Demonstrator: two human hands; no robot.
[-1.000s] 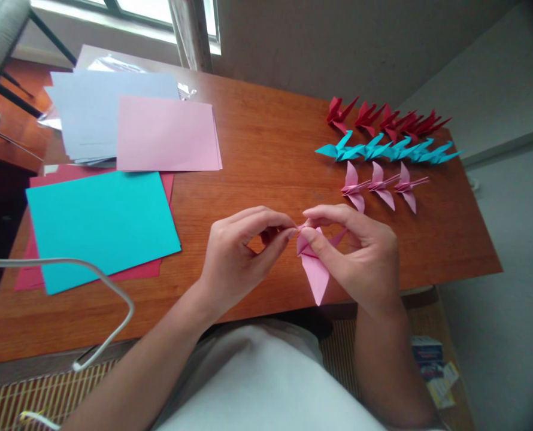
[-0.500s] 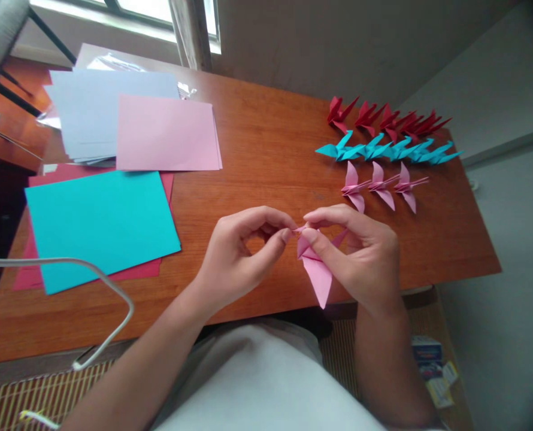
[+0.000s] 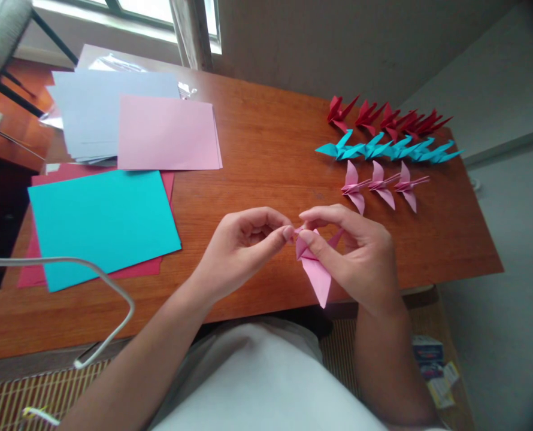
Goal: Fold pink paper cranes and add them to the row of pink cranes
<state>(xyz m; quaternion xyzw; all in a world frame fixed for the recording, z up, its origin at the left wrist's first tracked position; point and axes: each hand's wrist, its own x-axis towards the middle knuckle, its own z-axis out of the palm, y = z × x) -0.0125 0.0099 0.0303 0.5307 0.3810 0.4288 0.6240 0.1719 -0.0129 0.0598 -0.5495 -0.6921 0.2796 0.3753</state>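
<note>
A pink paper crane (image 3: 315,272) hangs between both hands above the near edge of the wooden table (image 3: 266,155). My left hand (image 3: 242,248) pinches a thin tip of it between thumb and forefinger. My right hand (image 3: 356,254) is closed round its body, one wing pointing down. Three finished pink cranes (image 3: 383,185) lie just beyond my right hand. Behind them sits a row of several teal cranes (image 3: 387,149), then a row of several red cranes (image 3: 383,117).
On the left lie a teal sheet (image 3: 100,221) over red paper (image 3: 35,275), a pink stack (image 3: 165,134) and a pale blue stack (image 3: 89,108). A white cable (image 3: 91,269) loops at the near left. A small box (image 3: 426,353) sits on the floor at right.
Both hands stay in place with the crane. My left fingers have closed tighter on the tip and the crane has shifted slightly left.
</note>
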